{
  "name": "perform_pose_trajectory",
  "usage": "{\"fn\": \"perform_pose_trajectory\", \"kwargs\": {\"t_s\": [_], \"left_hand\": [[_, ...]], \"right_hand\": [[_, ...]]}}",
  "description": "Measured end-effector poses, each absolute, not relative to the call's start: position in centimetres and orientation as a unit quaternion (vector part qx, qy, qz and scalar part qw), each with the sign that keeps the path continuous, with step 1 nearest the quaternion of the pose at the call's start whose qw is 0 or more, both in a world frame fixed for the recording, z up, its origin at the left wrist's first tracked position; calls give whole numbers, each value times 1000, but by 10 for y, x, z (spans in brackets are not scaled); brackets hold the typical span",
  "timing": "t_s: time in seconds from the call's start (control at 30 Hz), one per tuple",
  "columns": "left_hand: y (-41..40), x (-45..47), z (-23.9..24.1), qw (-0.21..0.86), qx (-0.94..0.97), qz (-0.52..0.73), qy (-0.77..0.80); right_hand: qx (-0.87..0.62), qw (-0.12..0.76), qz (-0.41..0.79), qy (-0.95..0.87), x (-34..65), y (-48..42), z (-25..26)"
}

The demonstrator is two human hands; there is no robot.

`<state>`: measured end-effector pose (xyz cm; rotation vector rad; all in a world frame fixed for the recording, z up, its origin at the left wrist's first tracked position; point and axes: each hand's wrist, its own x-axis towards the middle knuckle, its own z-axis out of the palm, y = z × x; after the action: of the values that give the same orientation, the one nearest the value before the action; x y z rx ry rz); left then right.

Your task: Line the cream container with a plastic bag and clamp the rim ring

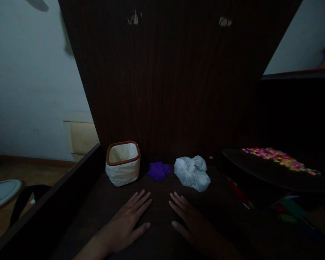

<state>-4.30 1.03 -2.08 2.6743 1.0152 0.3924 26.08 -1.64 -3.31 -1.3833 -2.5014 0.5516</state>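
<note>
My left hand lies flat on the dark wooden surface, fingers stretched out and holding nothing. My right hand rests flat beside it, also with straight fingers and nothing in it. Beyond the left hand stands a small bin with a red-brown rim and a white plastic liner. A folded purple cloth lies past the fingertips, in the middle. A crumpled white plastic bag sits just beyond the right hand. Neither hand touches any of these.
A tall dark wooden panel rises behind the objects. A dark raised edge borders the left side. A dark tray with several small colourful pieces sits at the right. A white round object lies on the floor at far left.
</note>
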Motion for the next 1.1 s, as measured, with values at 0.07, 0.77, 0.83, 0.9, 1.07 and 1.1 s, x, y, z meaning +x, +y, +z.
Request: {"fn": "perform_pose_trajectory", "kwargs": {"t_s": [0.07, 0.77, 0.83, 0.9, 1.07, 1.1], "left_hand": [[10, -43, -20, 127, 919, 137, 347], [10, -44, -24, 124, 918, 137, 352], [10, -44, -23, 125, 918, 133, 353], [11, -44, -22, 126, 917, 124, 356], [11, -44, -22, 124, 918, 131, 352], [11, -44, -22, 124, 918, 130, 353]], "right_hand": [[-468, 124, 186, -855, 262, -16, -36], [-464, 132, 182, -857, 259, -15, -33], [-464, 131, 183, -857, 259, -15, -32], [-465, 126, 183, -857, 259, -15, -34], [-460, 140, 177, -859, 261, -15, -38], [-459, 142, 177, -859, 261, -15, -38]]}}
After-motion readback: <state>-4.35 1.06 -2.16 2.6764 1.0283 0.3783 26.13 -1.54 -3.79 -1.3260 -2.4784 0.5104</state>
